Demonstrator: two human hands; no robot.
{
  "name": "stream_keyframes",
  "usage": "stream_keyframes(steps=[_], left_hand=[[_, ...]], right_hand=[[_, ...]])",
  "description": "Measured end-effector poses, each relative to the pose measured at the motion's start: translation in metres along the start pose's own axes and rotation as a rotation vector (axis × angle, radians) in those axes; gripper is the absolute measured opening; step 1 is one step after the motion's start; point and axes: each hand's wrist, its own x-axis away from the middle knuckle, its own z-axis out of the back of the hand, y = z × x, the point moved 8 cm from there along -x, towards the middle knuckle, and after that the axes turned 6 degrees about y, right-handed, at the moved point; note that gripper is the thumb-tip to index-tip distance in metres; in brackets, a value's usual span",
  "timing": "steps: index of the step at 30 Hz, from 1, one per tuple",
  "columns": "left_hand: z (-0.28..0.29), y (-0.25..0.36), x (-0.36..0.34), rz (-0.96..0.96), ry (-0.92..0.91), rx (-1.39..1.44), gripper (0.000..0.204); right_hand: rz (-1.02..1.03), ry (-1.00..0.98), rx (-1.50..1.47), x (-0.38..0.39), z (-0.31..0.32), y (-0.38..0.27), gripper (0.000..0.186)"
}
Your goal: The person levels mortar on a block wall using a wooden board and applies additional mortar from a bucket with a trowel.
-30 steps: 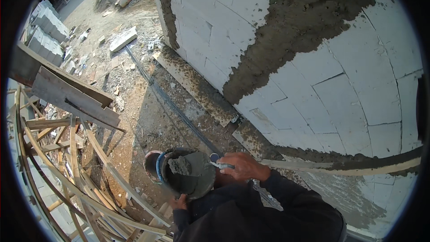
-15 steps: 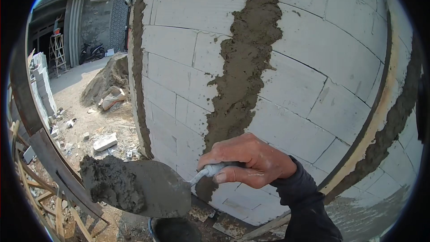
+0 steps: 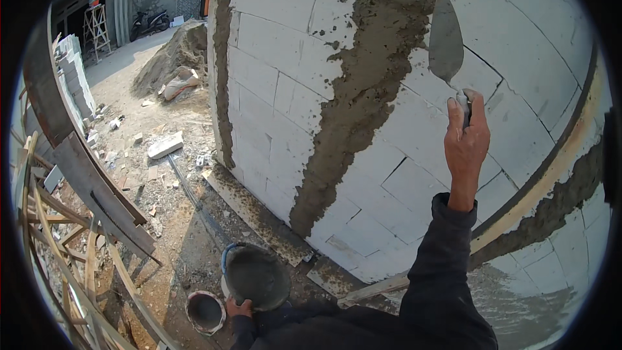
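My right hand (image 3: 465,139) was closed round the handle of one trowel (image 3: 446,35), raised before the wall (image 3: 275,45). The blade pointed up, smooth and grey, just right of the widest mortar band (image 3: 363,91); whether it touched the wall I couldn't tell. My left hand (image 3: 240,309), low down, had its fingers curled on the near rim of the bucket (image 3: 225,260), which held grey mix.

I counted two vessels: that bucket, with a blue edge, and a smaller pail (image 3: 208,332) just left of it, grey inside. Mortar lay in three bands: the wide one, a narrow strip (image 3: 223,58) down the wall's left edge, and another (image 3: 551,223) beyond the pale batten (image 3: 532,194) on my right. Two speckled boards (image 3: 253,210) ran along the foot of the wall.

Farther off were one white block (image 3: 165,145), one sand heap (image 3: 170,52), one motorbike (image 3: 149,23) and one sack (image 3: 181,83), its reddish marking too small to read.
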Motion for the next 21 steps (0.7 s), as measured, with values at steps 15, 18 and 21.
stream_keyframes(steps=[15,18,21], left_hand=[[0.014,0.035,0.066,-0.158,-0.026,0.116,0.06],[0.014,0.038,0.068,-0.174,-0.052,0.133,0.059],[0.011,0.043,0.065,-0.189,-0.076,0.161,0.06]], right_hand=[[0.376,-1.663,-0.546,0.594,-0.099,-0.129,0.021],[0.075,-1.484,-0.466,0.568,-0.122,-0.116,0.03],[0.189,-1.77,-0.499,0.633,-0.144,-0.087,0.027]])
